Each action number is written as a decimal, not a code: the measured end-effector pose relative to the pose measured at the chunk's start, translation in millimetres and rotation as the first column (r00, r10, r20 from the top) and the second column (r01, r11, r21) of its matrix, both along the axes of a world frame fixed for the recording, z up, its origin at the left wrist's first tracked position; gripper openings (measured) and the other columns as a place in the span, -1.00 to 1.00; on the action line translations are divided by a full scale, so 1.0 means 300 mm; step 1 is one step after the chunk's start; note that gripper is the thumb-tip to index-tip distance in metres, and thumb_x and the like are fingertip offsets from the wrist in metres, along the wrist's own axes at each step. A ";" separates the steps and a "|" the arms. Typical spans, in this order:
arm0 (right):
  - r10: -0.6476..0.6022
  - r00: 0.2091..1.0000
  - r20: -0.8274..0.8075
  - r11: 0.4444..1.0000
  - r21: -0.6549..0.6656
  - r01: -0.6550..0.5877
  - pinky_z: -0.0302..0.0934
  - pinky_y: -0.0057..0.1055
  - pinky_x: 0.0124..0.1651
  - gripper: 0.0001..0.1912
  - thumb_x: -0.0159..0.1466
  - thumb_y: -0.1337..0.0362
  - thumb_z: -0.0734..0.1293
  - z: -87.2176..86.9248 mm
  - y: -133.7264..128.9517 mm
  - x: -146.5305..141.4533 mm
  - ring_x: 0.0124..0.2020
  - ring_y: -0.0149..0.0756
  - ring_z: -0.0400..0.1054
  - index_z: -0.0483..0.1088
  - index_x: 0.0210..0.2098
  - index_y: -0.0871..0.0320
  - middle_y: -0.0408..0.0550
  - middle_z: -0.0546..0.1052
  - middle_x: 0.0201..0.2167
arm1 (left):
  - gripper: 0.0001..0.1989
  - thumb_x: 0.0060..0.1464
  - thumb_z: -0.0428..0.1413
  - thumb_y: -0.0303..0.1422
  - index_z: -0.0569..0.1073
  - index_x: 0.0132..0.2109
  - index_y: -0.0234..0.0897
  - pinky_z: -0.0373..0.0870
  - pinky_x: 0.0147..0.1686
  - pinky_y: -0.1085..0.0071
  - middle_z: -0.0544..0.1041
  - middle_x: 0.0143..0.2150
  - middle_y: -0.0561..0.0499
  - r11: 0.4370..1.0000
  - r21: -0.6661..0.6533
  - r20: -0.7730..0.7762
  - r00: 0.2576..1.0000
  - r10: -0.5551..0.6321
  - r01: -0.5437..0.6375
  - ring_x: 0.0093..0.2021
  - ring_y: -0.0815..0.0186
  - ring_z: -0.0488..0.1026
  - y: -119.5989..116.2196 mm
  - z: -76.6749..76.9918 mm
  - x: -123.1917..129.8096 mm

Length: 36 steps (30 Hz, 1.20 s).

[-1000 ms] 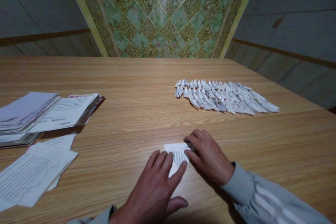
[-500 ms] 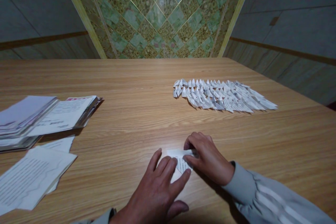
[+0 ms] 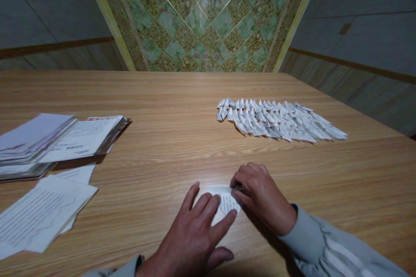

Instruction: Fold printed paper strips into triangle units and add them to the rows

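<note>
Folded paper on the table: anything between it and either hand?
Nothing visible. The left hand rests its fingers on the folded paper, and the right hand grips its right end. The folded pieces lie farther off; the printed sheets sit well to the left.

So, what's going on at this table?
A person is handling a small printed paper: the left hand rests on it, while the right hand pinches its far edge. Beyond the right hand lie rows of folded paper pieces; over to the left are a stack of papers and loose printed sheets.
</note>
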State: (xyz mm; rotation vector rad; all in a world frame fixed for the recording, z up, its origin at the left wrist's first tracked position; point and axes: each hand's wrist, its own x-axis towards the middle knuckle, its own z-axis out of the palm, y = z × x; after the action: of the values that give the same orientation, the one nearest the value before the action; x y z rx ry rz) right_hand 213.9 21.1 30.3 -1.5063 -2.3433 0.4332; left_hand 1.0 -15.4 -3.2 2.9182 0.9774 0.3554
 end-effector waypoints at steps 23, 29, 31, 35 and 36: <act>0.187 0.982 0.007 0.968 0.169 -0.185 -0.01 -0.33 -0.18 -0.86 0.23 0.36 0.45 -0.036 0.017 -0.003 -0.29 -0.28 0.25 0.45 -0.45 0.17 -0.14 0.47 -0.46 | -0.43 0.16 0.05 0.09 0.35 0.21 -0.08 0.00 0.21 -0.16 0.46 0.07 -0.18 0.998 0.064 0.025 1.000 -0.004 0.003 0.09 0.02 0.37 0.007 0.013 -0.002; 0.189 0.982 0.029 0.908 0.375 -0.186 -0.02 -0.31 -0.19 -0.83 0.29 0.35 0.39 -0.068 0.046 -0.030 -0.31 -0.28 0.18 0.45 -0.45 0.20 -0.10 0.46 -0.46 | -0.52 0.13 0.13 0.02 0.42 0.13 -0.05 0.08 0.18 -0.14 0.49 0.06 -0.14 0.984 0.131 0.022 0.993 0.118 -0.120 0.07 0.01 0.39 0.045 0.041 -0.018; 0.205 0.978 0.038 0.896 0.396 -0.203 -0.02 -0.31 -0.18 -0.84 0.28 0.35 0.40 -0.075 0.056 -0.034 -0.30 -0.27 0.19 0.45 -0.44 0.19 -0.10 0.47 -0.43 | -0.52 0.14 0.14 0.00 0.42 0.14 -0.07 0.07 0.19 -0.15 0.46 0.13 -0.16 0.983 0.135 0.023 0.992 0.120 -0.122 0.12 -0.02 0.37 0.055 0.040 -0.023; 0.231 0.970 0.075 0.886 0.396 -0.241 -0.01 -0.28 -0.14 -0.86 0.28 0.32 0.41 -0.081 0.060 -0.034 -0.29 -0.26 0.19 0.47 -0.43 0.17 -0.10 0.47 -0.43 | -0.46 0.16 0.14 -0.05 0.34 0.22 -0.13 0.02 0.28 -0.10 0.21 0.38 -0.20 0.991 0.119 0.018 0.998 0.064 -0.066 0.35 -0.05 0.13 0.059 0.018 -0.029; 0.235 0.969 0.081 0.884 0.396 -0.248 -0.01 -0.27 -0.13 -0.86 0.28 0.33 0.40 -0.081 0.058 -0.034 -0.29 -0.26 0.19 0.48 -0.42 0.17 -0.10 0.48 -0.43 | -0.45 0.17 0.14 -0.06 0.32 0.23 -0.14 0.02 0.29 -0.07 0.18 0.40 -0.20 0.993 0.105 0.015 0.998 0.055 -0.057 0.37 -0.03 0.11 0.059 0.012 -0.030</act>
State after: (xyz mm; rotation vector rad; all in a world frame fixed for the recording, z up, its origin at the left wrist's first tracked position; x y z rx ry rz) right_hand 203.8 38.5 6.1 -1.0408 -2.4601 -0.0281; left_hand -8.0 2.2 0.6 2.9824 1.0727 0.4397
